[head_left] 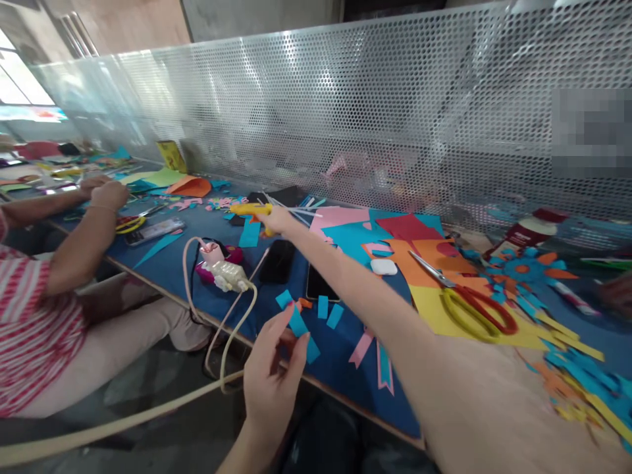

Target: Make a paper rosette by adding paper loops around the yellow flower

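My left hand (274, 362) is low in the middle, fingertips and thumb pinching a small blue paper strip (297, 321) above the table edge. More short blue paper pieces (322, 307) lie just right of it. Stretched far across the table, my right hand (278, 220) is closed around a yellow glue gun (251, 209). Its fingers are partly hidden behind the gun and wrist. Thin whitish sticks (309, 212) lie behind that hand, and a blue paper piece (249, 233) is close below the gun. Pink and blue ribbon-shaped strips (384, 368) lie under my right forearm.
Red-and-yellow scissors (469, 306) rest on coloured sheets (427, 306) at the right. A dark phone (277, 261) and a plugged-in power strip (222, 268) with loose cables are on the left. A perforated metal screen (316, 112) stands behind. A person in a striped shirt (29, 329) sits left.
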A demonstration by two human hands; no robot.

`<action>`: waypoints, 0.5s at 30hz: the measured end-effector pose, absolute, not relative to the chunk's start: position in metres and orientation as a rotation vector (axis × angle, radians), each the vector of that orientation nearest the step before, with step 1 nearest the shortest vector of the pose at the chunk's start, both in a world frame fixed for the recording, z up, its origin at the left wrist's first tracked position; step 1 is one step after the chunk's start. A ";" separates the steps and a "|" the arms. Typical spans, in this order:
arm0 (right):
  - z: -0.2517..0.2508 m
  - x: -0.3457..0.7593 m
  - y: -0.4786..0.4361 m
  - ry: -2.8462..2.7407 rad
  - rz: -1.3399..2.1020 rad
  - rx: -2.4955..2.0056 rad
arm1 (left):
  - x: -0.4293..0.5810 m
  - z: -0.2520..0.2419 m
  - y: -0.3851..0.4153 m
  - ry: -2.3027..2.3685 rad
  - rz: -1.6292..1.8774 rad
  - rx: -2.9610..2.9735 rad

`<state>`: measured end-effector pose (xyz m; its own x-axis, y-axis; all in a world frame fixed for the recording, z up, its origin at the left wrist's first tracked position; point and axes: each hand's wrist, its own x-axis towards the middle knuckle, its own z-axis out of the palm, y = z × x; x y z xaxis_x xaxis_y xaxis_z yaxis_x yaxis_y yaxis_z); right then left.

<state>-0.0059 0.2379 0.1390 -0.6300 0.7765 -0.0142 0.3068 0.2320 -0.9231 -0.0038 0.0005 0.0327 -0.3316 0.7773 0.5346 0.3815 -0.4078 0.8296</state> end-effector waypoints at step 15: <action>0.148 0.229 0.053 -1.511 1.538 -1.537 | -0.008 0.042 0.007 1.545 1.696 1.389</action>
